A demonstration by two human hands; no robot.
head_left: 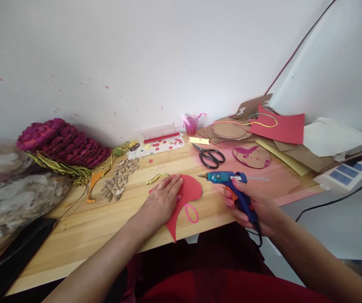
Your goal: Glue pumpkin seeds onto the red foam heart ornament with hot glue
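The left hand (164, 200) lies flat on red paper (192, 188), fingers outstretched. To its right, the right hand (258, 204) clasps a glue gun (221, 177), aimed left.

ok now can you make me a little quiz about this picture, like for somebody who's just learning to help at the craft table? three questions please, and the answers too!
1. Pick one. Which grip holds the blue glue gun?
A) left only
B) right only
C) both

2. True or false? The left grip lies on the red cut-out.

3. Fill in the colour. The small cord loop at the edge of the red cut-out is ____.

Key:
1. B, the right grip is wrapped around its handle.
2. True.
3. Pink.
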